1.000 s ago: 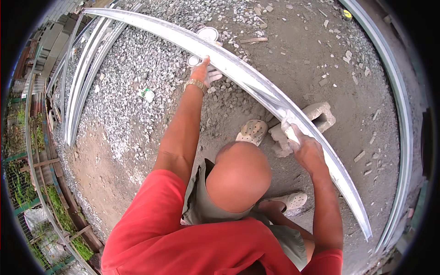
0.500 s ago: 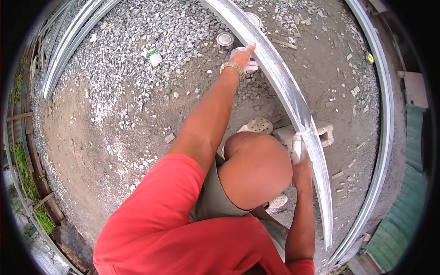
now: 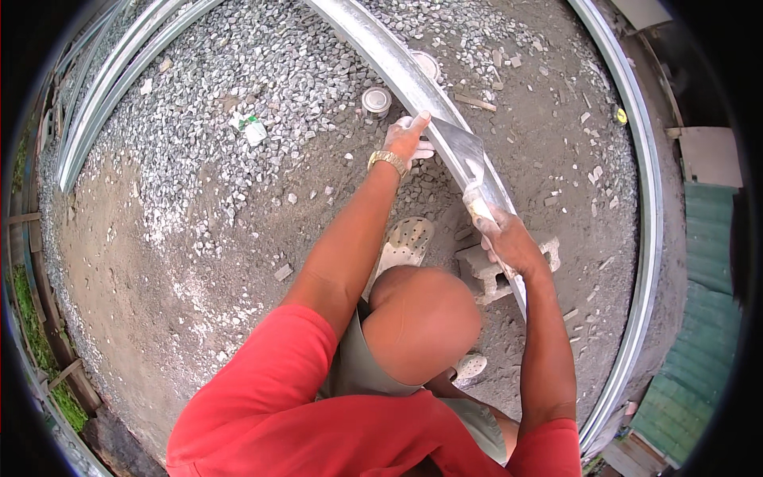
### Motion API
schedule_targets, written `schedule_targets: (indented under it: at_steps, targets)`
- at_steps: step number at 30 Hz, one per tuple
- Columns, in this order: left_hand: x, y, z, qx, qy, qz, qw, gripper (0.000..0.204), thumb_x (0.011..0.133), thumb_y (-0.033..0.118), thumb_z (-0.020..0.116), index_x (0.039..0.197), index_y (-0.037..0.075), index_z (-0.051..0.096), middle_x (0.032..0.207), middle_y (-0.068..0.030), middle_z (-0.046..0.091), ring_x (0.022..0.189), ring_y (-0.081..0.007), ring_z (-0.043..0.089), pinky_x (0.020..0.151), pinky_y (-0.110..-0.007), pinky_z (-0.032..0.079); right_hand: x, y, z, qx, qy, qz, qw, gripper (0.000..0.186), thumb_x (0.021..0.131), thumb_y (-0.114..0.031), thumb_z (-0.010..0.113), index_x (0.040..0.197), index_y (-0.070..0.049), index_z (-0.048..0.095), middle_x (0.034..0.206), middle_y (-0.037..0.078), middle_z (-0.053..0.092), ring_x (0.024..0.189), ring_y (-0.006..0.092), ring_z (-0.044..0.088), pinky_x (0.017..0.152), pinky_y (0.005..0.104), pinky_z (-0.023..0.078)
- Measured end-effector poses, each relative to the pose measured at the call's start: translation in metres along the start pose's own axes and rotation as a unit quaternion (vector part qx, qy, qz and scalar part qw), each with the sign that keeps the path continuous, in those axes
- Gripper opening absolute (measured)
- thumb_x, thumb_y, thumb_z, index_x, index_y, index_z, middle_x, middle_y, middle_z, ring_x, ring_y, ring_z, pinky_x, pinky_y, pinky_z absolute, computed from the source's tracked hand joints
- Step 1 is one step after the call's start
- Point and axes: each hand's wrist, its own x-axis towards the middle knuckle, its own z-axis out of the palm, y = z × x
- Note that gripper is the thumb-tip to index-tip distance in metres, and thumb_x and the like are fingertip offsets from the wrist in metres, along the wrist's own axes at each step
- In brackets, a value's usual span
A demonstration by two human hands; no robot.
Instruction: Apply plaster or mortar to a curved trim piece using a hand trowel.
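Note:
A long galvanized metal channel [image 3: 395, 67] runs slantwise from the top toward my right side. My left hand [image 3: 408, 139], with whitish fingers and a watch at the wrist, is closed on its near edge, thumb on top. My right hand [image 3: 507, 238] is closed round a white, paint-smeared piece like a rag [image 3: 475, 195], pressed against the channel below my left hand. What the fingers cover of this piece is hidden. Between the hands lies a darker grey patch [image 3: 463, 147] inside the channel.
A hollow concrete block [image 3: 481, 274] lies under the channel by my foot. Beyond my left hand are a round can [image 3: 376, 102] and a second lid or can [image 3: 426, 65]. More metal channels [image 3: 648, 222] lie right and far left. Gravel [image 3: 262, 63] covers the far ground.
My right hand has moved up along the channel, away from me, with the white piece, closer to my left hand. My left hand still grips the edge. The view has shifted slightly.

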Motion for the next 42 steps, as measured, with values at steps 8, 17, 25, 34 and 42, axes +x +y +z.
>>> schedule_targets:
  at_steps: [8,17,25,34,42]
  targets:
    - [0.005,-0.022,0.012,-0.11,0.004,0.04,0.993,0.068,0.086,0.051,0.06,0.131,0.004,0.039,0.124,-0.017,0.052,0.1,-0.0299,0.06,0.076,-0.04,0.053,0.062,-0.056,0.008,-0.227,0.136,-0.115,0.958,0.051,0.09,-0.033,0.052,0.131,-0.005,0.047,0.108,0.026,0.061,0.105,0.0385,0.058,0.09,0.0454,0.044]
    - [-0.005,0.012,0.004,0.062,0.279,0.202,0.937,0.046,0.089,0.022,0.061,0.123,-0.004,0.046,0.102,-0.0102,0.061,0.085,-0.0133,0.059,0.074,-0.024,0.049,0.084,-0.086,-0.013,0.122,0.036,-0.162,0.979,0.041,0.091,-0.029,0.051,0.121,-0.003,0.055,0.072,0.008,0.06,0.055,0.0171,0.058,0.051,0.0307,0.047]
    - [0.041,0.099,0.069,-0.128,0.228,0.071,0.963,0.082,0.085,0.035,0.058,0.145,0.001,0.015,0.147,-0.0218,0.024,0.134,-0.0334,0.029,0.105,-0.045,0.031,-0.043,0.058,-0.023,0.355,0.228,-0.087,0.903,0.035,0.095,-0.033,0.05,0.114,-0.004,0.05,0.057,0.001,0.048,0.039,0.0081,0.044,0.034,0.021,0.034]
    - [0.043,0.082,0.076,-0.264,0.195,0.05,0.943,0.083,0.08,0.025,0.064,0.144,0.001,0.017,0.146,-0.0208,0.028,0.131,-0.0336,0.034,0.103,-0.049,0.032,-0.114,0.1,0.001,0.325,0.259,-0.074,0.906,0.033,0.096,-0.034,0.048,0.111,-0.005,0.05,0.057,0.002,0.047,0.038,0.009,0.043,0.034,0.0217,0.034]
    - [0.021,0.086,0.009,-0.055,0.277,0.216,0.935,0.07,0.078,0.028,0.069,0.132,-0.005,0.038,0.128,-0.0217,0.048,0.115,-0.033,0.05,0.091,-0.045,0.043,-0.11,0.061,0.014,0.271,0.219,-0.069,0.935,0.036,0.096,-0.03,0.047,0.119,-0.002,0.052,0.067,0.004,0.054,0.05,0.009,0.05,0.042,0.0221,0.038]
